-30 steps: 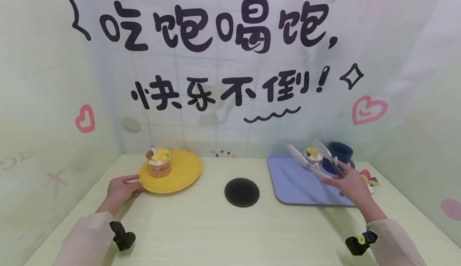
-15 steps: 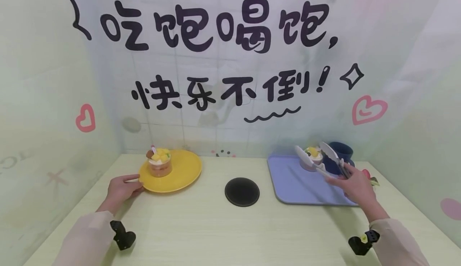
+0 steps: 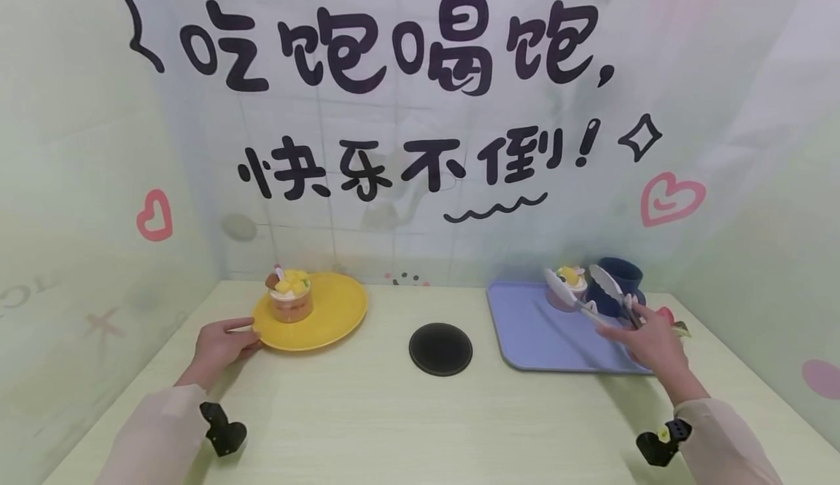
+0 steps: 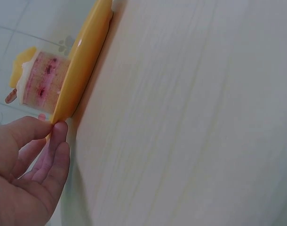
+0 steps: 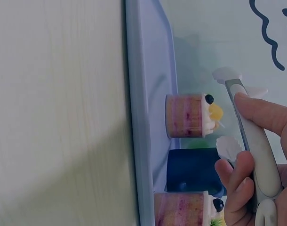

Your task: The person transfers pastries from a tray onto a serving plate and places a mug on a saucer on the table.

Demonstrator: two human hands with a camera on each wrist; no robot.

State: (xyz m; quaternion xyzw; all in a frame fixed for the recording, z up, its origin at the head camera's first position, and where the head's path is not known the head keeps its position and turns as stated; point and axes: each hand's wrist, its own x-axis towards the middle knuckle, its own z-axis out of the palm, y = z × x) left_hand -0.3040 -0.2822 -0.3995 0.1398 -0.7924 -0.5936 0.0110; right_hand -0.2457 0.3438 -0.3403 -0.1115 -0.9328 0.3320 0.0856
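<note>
My left hand (image 3: 223, 343) pinches the near left rim of a yellow plate (image 3: 344, 310), thumb above and fingers below. On that plate stands a clear cup of layered cake (image 4: 44, 80), topped with cream and yellow fruit. My right hand (image 3: 650, 339) grips a pair of tongs (image 5: 256, 141), whose white scalloped tips are spread apart. In the head view the tips overlap a second cake cup (image 5: 185, 116) at the back of the blue tray (image 3: 538, 339); the right wrist view shows them above its topping. Nothing is between the tips.
A dark blue mug (image 3: 620, 275) stands on the tray's right side. Another cake cup (image 5: 179, 210) is close by it, mostly hidden behind my right hand in the head view. A round black disc (image 3: 441, 350) lies mid-table. Printed cloth walls enclose the table (image 3: 394, 427).
My right hand and the tongs have moved a little to the right and slightly lower, the tips now over the cake cup. My left hand and the plate have stayed put.
</note>
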